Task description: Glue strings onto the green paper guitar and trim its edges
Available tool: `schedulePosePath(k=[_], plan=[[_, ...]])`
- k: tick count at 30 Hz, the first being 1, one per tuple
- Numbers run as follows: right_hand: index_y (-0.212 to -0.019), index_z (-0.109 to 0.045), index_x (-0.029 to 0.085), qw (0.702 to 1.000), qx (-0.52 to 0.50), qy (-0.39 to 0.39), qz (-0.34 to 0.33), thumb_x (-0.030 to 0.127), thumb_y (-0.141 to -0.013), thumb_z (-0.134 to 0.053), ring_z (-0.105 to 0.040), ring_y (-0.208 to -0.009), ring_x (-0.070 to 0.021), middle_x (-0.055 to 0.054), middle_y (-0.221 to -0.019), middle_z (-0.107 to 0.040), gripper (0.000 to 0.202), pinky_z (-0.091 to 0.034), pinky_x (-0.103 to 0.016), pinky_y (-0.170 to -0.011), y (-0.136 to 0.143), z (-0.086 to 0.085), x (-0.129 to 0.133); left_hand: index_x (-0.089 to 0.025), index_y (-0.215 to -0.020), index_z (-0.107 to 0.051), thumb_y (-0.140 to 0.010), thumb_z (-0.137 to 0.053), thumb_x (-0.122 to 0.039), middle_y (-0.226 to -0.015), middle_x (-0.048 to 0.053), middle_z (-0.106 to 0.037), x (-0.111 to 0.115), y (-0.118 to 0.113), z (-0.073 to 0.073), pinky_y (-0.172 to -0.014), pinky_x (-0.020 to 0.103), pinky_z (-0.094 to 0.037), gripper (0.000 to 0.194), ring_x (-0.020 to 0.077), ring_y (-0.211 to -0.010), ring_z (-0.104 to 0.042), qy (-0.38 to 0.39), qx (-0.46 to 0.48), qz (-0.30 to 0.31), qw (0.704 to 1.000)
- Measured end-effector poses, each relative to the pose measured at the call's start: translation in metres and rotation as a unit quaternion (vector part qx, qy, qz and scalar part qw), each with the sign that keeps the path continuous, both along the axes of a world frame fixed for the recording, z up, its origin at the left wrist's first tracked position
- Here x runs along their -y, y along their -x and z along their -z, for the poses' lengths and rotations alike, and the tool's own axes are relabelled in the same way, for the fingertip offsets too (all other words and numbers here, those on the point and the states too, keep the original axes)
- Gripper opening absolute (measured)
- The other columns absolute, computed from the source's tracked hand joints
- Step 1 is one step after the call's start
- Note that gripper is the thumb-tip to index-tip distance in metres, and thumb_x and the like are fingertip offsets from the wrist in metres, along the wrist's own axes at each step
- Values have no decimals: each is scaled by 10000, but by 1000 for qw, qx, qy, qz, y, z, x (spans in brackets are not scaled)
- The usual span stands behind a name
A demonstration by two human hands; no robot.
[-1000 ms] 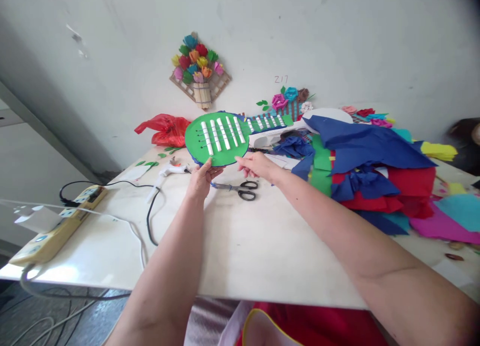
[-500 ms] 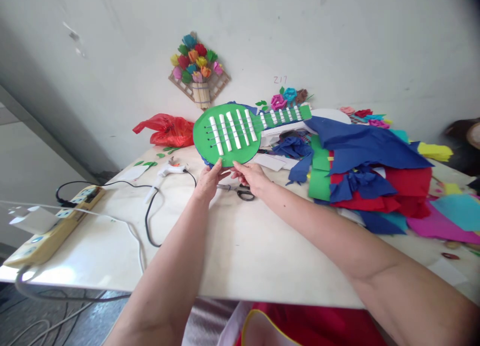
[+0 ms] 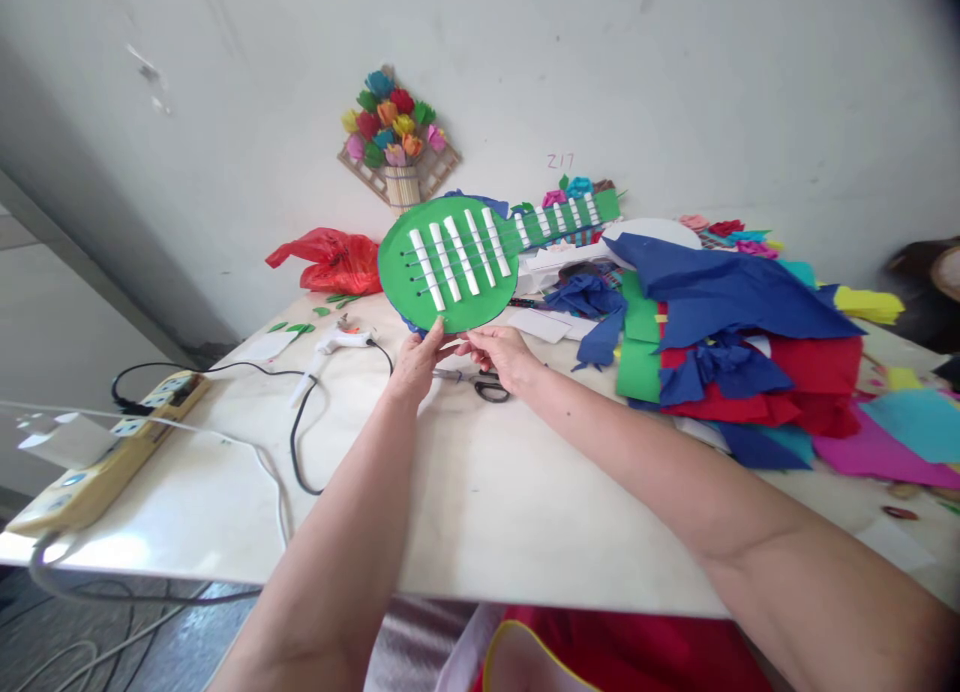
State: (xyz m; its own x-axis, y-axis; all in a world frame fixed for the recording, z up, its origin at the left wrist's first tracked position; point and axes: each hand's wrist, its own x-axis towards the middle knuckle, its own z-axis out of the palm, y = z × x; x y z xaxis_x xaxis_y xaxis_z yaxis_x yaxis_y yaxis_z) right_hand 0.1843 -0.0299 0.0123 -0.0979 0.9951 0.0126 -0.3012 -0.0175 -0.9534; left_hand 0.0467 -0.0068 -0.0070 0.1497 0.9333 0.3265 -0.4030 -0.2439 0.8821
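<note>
A green paper guitar [image 3: 405, 287] with a round body, white rolled strips and thin strings is held up over the table, its neck pointing right and slightly up. My left hand [image 3: 418, 364] pinches the lower rim of the body, thumb on the front face. Just to its right, my right hand [image 3: 501, 354] grips the same rim with thumb and fingers, the fingers partly hidden. Behind the hands lie black-handled scissors [image 3: 491, 388], partly covered by my right hand. Left of my left hand rests a white glue gun [image 3: 339, 343] with its black cord.
To the right sits a pile of blue paper [image 3: 735, 282], with red and green sheets. At left, a yellow power strip [image 3: 97, 482] carries plugs and cords. A red plastic bag [image 3: 334, 262] lies near the wall, below a paper-flower hanging [image 3: 397, 137].
The guitar has shifted a little left, and its neck end has risen slightly. Both hands keep their grip on the lower rim.
</note>
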Motion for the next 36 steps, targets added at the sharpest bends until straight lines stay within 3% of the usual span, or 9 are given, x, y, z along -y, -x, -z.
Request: schedulePosePath(k=[13, 19, 21, 25, 28, 30, 33, 36], plan=[[-732, -628, 123, 996, 77, -38, 2, 184, -777, -506, -429, -420, -42, -7, -576, -630, 144, -259, -149, -364, -3, 0, 0, -130, -932, -619, -717, -669, -412, -861, 75, -695, 0, -2, 1, -783, 344, -499, 359, 189, -793, -659, 3, -5, 2, 1000], [-748, -616, 135, 974, 207, -85, 31, 189, -811, -435, -436, -414, -58, -3, -581, -635, 199, -338, -182, -430, -2, 0, -1, -125, -906, -624, -712, -670, -419, -859, 82, -697, 2, -3, -1, -772, 349, -501, 355, 210, -826, -661, 14, -13, 3, 1000], [-782, -631, 152, 944, 304, -114, 57, 210, -823, -419, -477, -439, -78, 2, -582, -644, 224, -371, -201, -484, -4, 0, 0, -121, -883, -632, -711, -669, -424, -859, 87, -698, 2, -3, -1, -769, 353, -501, 350, 218, -840, -660, 20, -16, 1, 1000], [-819, -661, 201, 837, 500, -182, 124, 250, -841, -412, -591, -634, -138, -3, -637, -674, 255, -383, -232, -595, -6, -2, 5, -122, -874, -636, -696, -681, -425, -876, 98, -703, 2, -3, 0, -810, 372, -484, 354, 234, -888, -656, 34, -20, -3, 999], [-838, -668, 207, 772, 580, -206, 157, 251, -850, -398, -612, -742, -164, -27, -721, -692, 273, -372, -247, -632, -6, -3, 8, -116, -860, -636, -688, -689, -424, -865, 110, -706, 2, -4, 0, -831, 385, -474, 356, 248, -915, -651, 43, -18, 5, 999], [-846, -668, 199, 750, 602, -215, 172, 239, -850, -390, -613, -744, -171, -40, -738, -692, 281, -367, -253, -638, -5, -3, 9, -115, -840, -635, -688, -692, -417, -843, 110, -708, 2, -5, 1, -831, 390, -475, 343, 252, -915, -652, 48, -10, 10, 999], [-831, -665, 196, 759, 582, -228, 183, 232, -843, -392, -609, -716, -164, -32, -708, -686, 276, -365, -249, -638, -5, 0, 7, -113, -821, -633, -699, -689, -403, -832, 112, -709, 1, -6, 1, -833, 386, -477, 320, 246, -913, -653, 54, 4, 19, 998], [-799, -650, 200, 819, 498, -233, 165, 246, -845, -387, -595, -649, -139, 4, -629, -668, 271, -372, -231, -621, -5, 5, 2, -109, -825, -634, -710, -684, -393, -836, 117, -710, 1, -6, 1, -829, 372, -479, 311, 238, -908, -654, 57, 12, 30, 998]])
